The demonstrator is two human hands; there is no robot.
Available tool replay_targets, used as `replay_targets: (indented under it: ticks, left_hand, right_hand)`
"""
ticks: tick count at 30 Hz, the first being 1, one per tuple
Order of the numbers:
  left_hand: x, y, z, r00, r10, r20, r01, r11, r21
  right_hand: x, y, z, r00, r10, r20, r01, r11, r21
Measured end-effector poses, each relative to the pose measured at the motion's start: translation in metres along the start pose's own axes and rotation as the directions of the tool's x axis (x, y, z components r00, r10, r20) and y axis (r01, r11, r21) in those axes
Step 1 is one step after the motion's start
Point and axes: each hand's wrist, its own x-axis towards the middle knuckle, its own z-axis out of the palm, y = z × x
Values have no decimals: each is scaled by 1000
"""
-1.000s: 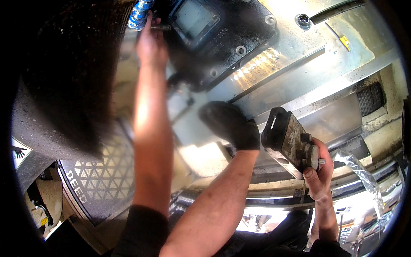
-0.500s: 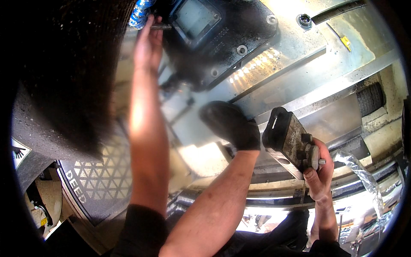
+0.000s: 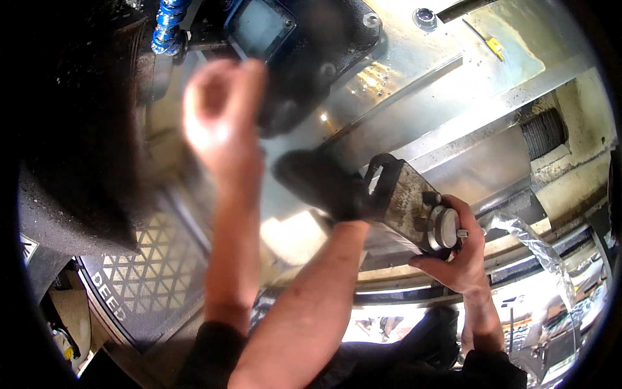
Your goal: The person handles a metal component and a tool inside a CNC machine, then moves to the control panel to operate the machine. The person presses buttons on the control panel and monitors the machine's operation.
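Observation:
My right hand (image 3: 463, 259) grips a worn, dirty handheld control box (image 3: 409, 194), probably a handwheel pendant. The box has a black loop-shaped end, a round metal knob (image 3: 445, 227) and smaller dark knobs. My thumb lies along its lower edge and my fingers wrap the side by the round knob. My left hand (image 3: 223, 113) is raised in front of a black machine housing (image 3: 346, 39) with a framed glass window (image 3: 260, 29). Motion smears its fingers; they look bent, and whether they hold anything does not show. Above it hangs a blue segmented coolant hose (image 3: 170, 26).
My bare leg (image 3: 301, 305) and black shoe (image 3: 321, 185) reach into the machine, beside the control box. A large dark cylindrical part (image 3: 78, 129) fills the left. A yellow-tagged strip (image 3: 495, 48) lies on the metal plate (image 3: 447, 84). Clear plastic wrap (image 3: 531, 240) hangs at right.
My left hand has come away from the blue hose and a thin rod, moving down toward me. In my right hand, the control box has shifted left and turned slightly, nearer the shoe.

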Motion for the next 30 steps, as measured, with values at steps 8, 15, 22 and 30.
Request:
replay_targets:
  ticks: [8, 15, 22, 30]
  left_hand:
    - [-44, 42, 38, 190, 26, 982, -520, 851, 78]
    - [-47, 44, 41, 31, 4, 1000, -485, 875, 11]
    - [-62, 21, 36, 155, -63, 986, -522, 842, 136]
    - [-59, 31, 30, 271, 81, 959, -603, 791, 103]
  right_hand:
    - [5, -16, 7, 994, -106, 10, 106, 970, -219]
    - [4, -15, 8, 995, -72, 65, 84, 974, -210]
    - [8, -17, 9, 995, -91, 43, 99, 958, -269]
    - [7, -21, 11, 995, -94, 37, 100, 955, -281]
